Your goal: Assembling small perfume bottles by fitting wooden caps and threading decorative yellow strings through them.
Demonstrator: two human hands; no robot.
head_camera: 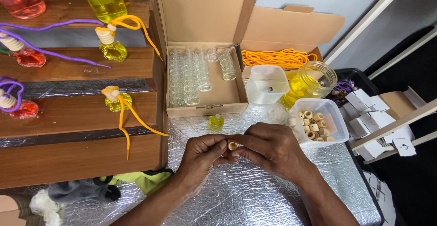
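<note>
Both my hands meet over the silver foil table top (255,198). My left hand (200,155) and my right hand (273,148) pinch a small round wooden cap (232,146) between their fingertips. Just beyond them a tiny glass bottle of yellow liquid (216,121) stands on the foil. To the right sits a clear plastic tub (339,121) holding several more wooden caps (314,125).
An open cardboard box (227,96) holds rows of empty small glass bottles. Behind it lie orange cords (273,57), a jar of yellow liquid (309,82) and a clear tub (266,82). Wooden steps (77,116) at left carry finished bottles with cords. White small boxes (364,112) lie at right.
</note>
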